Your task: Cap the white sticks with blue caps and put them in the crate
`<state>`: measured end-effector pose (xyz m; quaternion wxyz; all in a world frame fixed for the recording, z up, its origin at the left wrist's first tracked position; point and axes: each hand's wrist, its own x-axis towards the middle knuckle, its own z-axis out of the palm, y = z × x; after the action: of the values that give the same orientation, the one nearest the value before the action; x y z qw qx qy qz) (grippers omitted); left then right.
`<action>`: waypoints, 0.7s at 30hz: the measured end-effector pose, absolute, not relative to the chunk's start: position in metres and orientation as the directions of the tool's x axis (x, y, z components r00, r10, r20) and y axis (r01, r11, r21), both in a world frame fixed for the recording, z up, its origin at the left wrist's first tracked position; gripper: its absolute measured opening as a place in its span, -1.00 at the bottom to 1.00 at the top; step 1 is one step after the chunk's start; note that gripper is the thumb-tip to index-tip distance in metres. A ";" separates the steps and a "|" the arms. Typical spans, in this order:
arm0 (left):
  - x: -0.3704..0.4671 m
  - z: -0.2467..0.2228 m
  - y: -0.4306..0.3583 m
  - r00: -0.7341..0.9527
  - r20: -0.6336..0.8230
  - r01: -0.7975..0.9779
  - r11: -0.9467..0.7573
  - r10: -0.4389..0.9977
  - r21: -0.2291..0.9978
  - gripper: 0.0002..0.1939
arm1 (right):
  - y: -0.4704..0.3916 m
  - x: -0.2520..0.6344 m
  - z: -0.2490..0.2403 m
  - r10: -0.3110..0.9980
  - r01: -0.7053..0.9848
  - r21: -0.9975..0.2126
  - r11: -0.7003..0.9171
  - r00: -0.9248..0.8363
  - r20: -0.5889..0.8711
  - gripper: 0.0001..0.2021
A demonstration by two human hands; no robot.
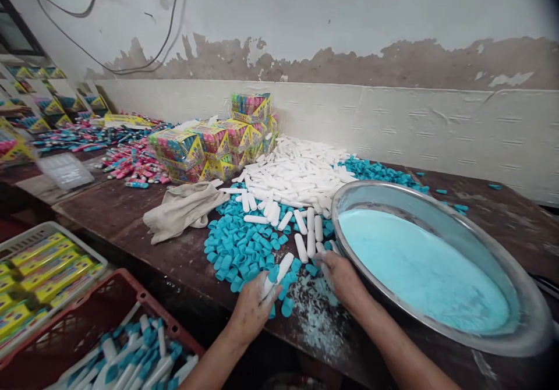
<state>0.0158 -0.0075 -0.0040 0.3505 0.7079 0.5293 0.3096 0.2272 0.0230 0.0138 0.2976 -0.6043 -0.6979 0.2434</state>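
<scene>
My left hand (251,308) is closed around white plastic tubes, one white tube (285,266) sticking out to the right beside a blue cap (273,273) at the fingers. Close to the basin's left rim, my right hand (340,276) has its fingers apart at the end of a few loose white tubes (310,241); whether it touches one is unclear. Blue caps (244,238) lie heaped beyond my left hand. Behind them spreads a large pile of white tubes (301,166). Pale blue powder (321,317) is scattered on the table between my hands.
A metal basin (530,320) of pale blue powder stands at right. A cloth (181,209), packed display boxes (209,145) and pink and blue pens (135,160) lie left. Below left, a red crate (87,320) holds capped tubes, beside a white basket (94,254) of yellow boxes.
</scene>
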 end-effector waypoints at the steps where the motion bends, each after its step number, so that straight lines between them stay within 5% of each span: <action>1: 0.016 -0.001 -0.009 0.224 0.072 0.524 -0.182 0.972 0.832 -0.74 | 0.024 0.225 0.015 0.983 0.762 -0.622 0.181 -0.141 0.114 -0.73; 8: 0.015 0.011 -0.027 0.424 -0.100 0.408 -0.091 0.900 0.909 -0.81 | 0.036 0.200 0.015 0.910 0.872 -0.265 0.411 -0.409 0.064 -0.72; 11: 0.017 0.009 -0.024 0.413 -0.062 0.413 -0.126 0.909 0.902 -0.83 | 0.039 0.200 0.011 0.901 0.882 -0.195 0.429 -0.432 0.031 -0.74; 16: 0.020 0.010 -0.010 0.327 0.014 0.461 -0.172 0.945 0.870 -0.81 | 0.038 0.210 0.007 0.933 0.822 -0.444 0.357 -0.335 0.129 -0.74; 21: 0.027 0.014 -0.006 0.318 0.027 0.407 -0.162 0.948 0.899 -0.82 | 0.019 0.210 0.015 0.955 0.551 -0.797 0.248 -0.279 0.104 -0.81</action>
<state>0.0268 -0.0063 0.0136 0.4238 0.6923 0.4894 0.3188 0.2097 0.0189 0.0149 0.3057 -0.5166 -0.7285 0.3301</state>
